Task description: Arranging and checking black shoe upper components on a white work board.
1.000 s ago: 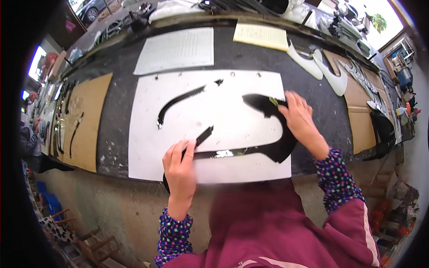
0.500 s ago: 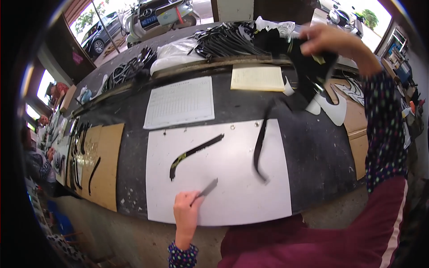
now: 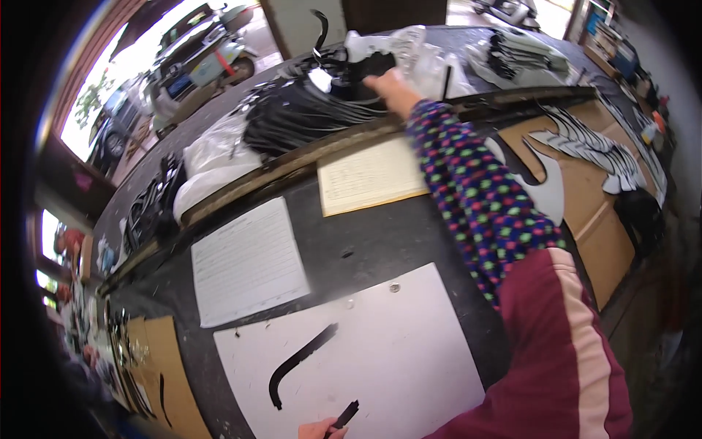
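Note:
My left hand [image 3: 319,429], at the bottom edge, is closed round a short, dark, flat tool [image 3: 346,414] whose kind I cannot make out. Its tip points up over a white board [image 3: 395,351]. On that board lies a bent black strip [image 3: 296,360]. My right arm stretches across the table, and my right hand [image 3: 395,91] reaches to a black piece [image 3: 375,66] at the right end of a heap of long black strips [image 3: 300,117]. Its fingertips are partly hidden there, so a grip cannot be told. One curved strip [image 3: 320,33] stands up from the heap.
Behind a long raised bar [image 3: 256,179] lie white plastic bags [image 3: 212,154]. A form sheet [image 3: 248,260] and a yellowish pad [image 3: 369,175] rest before it. Cardboard with pale cut pieces [image 3: 592,146] is at right; cardboard with black strips [image 3: 164,344] at left, near other people.
The view has swung to the right. My right hand has gone from above the right side to the far heap. The second curved strip is gone from the board's right half.

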Demonstrator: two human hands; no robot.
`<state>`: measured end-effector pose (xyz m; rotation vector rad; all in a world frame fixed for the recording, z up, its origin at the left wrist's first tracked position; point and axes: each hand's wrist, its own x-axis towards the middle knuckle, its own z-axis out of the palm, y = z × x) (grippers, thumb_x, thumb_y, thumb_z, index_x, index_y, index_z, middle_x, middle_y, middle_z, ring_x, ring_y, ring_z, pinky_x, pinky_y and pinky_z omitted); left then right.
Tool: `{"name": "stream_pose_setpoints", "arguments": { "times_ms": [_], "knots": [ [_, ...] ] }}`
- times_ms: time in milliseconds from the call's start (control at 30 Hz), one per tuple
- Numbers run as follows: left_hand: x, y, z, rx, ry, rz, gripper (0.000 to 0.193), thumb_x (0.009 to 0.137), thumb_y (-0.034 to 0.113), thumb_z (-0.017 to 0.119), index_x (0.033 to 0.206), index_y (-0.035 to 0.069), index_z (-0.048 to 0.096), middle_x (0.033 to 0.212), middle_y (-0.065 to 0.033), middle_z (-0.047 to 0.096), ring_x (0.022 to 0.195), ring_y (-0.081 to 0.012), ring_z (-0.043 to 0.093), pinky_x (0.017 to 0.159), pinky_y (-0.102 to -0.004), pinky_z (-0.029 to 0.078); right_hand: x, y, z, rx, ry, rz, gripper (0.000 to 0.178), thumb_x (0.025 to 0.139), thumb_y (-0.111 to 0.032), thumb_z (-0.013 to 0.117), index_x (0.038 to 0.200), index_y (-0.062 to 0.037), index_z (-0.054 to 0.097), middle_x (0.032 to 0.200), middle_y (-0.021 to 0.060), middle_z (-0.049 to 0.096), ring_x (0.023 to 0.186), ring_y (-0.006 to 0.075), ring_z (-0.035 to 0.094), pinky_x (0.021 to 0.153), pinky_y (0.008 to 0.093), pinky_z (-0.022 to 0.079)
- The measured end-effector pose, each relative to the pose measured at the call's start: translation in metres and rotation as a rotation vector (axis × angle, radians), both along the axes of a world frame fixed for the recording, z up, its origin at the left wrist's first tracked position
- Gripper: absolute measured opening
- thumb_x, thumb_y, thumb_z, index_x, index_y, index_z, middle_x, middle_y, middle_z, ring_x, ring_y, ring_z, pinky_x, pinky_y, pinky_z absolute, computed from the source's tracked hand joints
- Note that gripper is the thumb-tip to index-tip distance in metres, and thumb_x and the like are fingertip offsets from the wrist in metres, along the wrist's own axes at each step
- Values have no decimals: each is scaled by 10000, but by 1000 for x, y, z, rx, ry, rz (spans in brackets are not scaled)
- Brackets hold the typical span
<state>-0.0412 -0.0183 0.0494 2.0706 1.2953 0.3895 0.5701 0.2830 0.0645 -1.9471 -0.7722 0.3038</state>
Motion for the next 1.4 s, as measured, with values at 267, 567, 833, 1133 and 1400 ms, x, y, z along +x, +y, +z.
{"name": "stream_pose_setpoints", "arguments": {
  "times_ms": [267, 567, 833, 1133, 1400],
  "knots": [
    [22, 14, 9, -147, -79, -90, 222, 782, -28, 751, 998, -3, 707, 1007, -134, 661, 909, -267, 635, 806, -354, 515, -6, -66, -7, 65, -451, 105, 338, 744, -187, 692, 815, 142, 666, 974, 402, 634, 1045, 497, 634, 923, 487, 527],
    [157, 175, 64, 155, -63, -332, 304, 948, 206, 618, 1187, 38, 701, 1085, -133, 713, 1033, -231, 668, 923, -323, 499, -1, -53, 42, 12, -372, 444, 588, 972, -519, 558, 1118, 46, 634, 1034, 227, 696, 1017, 328, 658, 870, 409, 484],
    [382, 369, 47, -29, -554, 164, 1057, 866, 505, 698, 1494, -164, 173, 1571, -297, 232, 1494, -353, 202, 1191, -380, 241, -13, 80, -2, -74, -234, 340, 969, 899, -788, 378, 1197, 101, 623, 1204, 366, 608, 1184, 472, 581, 1005, 476, 444],
    [396, 442, 1, -121, -657, 240, 1005, 838, 117, 742, 1589, 72, 76, 1533, -313, 306, 1438, -452, 270, 1181, -482, 243, -87, 95, 31, -268, -359, 470, 786, 994, -648, 200, 1364, -57, 563, 1321, 249, 597, 1229, 447, 562, 1069, 504, 393],
    [370, 408, 1, -249, -955, 198, 892, 853, -133, 512, 1594, 61, 54, 1521, -216, 339, 1254, -336, 477, 1009, -399, 468, -106, 102, 24, -289, -841, 532, 461, 1060, -439, 268, 1447, -278, 462, 1084, 234, 694, 1009, 432, 674, 879, 508, 521]
  ]
}}
